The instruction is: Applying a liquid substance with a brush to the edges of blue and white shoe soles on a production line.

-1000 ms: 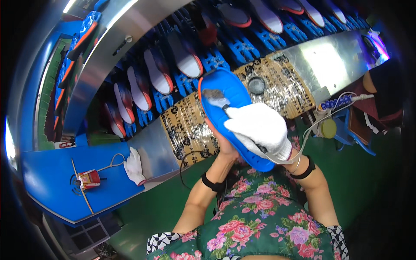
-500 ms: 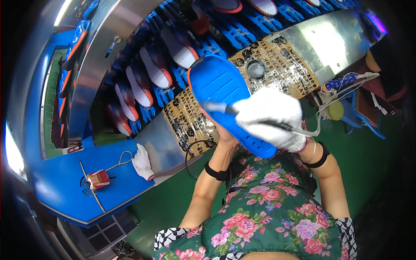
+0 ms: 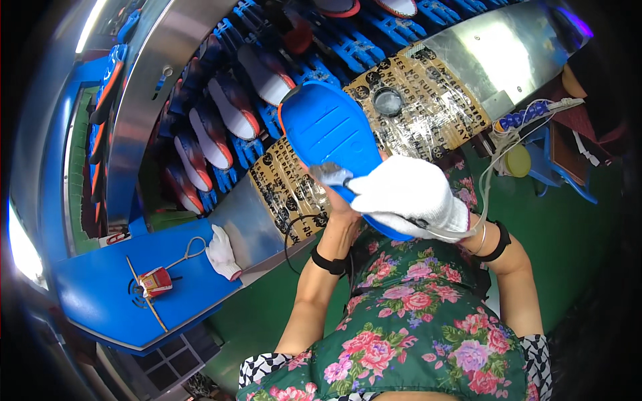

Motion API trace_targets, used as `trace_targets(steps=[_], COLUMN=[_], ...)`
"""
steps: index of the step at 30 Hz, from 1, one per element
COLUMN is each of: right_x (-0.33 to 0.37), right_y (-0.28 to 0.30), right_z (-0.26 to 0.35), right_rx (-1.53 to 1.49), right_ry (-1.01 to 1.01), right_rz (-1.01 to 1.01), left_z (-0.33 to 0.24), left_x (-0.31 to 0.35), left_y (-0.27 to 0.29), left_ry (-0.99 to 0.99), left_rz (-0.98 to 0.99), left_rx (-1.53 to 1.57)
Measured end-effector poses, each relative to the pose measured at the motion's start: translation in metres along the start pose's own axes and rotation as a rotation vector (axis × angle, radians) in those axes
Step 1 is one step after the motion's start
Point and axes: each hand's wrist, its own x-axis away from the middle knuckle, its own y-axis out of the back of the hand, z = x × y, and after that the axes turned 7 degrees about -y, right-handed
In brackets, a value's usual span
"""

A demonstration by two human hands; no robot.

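A blue shoe sole [image 3: 328, 127] with shallow grooves and an orange edge lies tilted across my left hand [image 3: 340, 204]. That hand is bare and holds the sole from beneath; most of its fingers are hidden. In a white knit glove, my right hand [image 3: 414, 194] grips a brush [image 3: 332, 175] with a flat, greyish tip. The tip is over the sole's left edge, near its middle. A thin pale tube [image 3: 491, 180] runs from beside the gloved hand off to the right. The glove covers the lower end of the sole.
Shoe uppers with white bottoms [image 3: 231, 110] hang in rows on blue holders beyond. A taped metal ledge [image 3: 428, 100] bears a round dark cup [image 3: 388, 101]. On the blue table [image 3: 93, 267] lie a white glove [image 3: 221, 252] and a red container [image 3: 156, 282] with a stick.
My right hand and the brush have moved a little toward me and lower along the sole. The sole has shifted slightly left. The hanging shoes appear shifted as well.
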Motion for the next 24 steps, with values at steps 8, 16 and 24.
trace_targets(steps=[8,16,24], right_x=[0.012,0.018,0.027], right_y=[0.013,0.008,0.006], right_z=[-0.001,-0.001,0.002], right_rx=[0.057,-0.178,-0.280], right_ry=[-0.041,-0.225,-0.398], right_rz=[0.043,-0.049,-0.133], left_z=[-0.020,-0.026,-0.030], left_x=[-0.008,-0.019,-0.026], left_y=[-0.062,-0.059,-0.074], left_ry=[0.152,0.123,0.060], left_rz=[0.053,0.204,0.225], left_rx=[0.364,0.323,0.381])
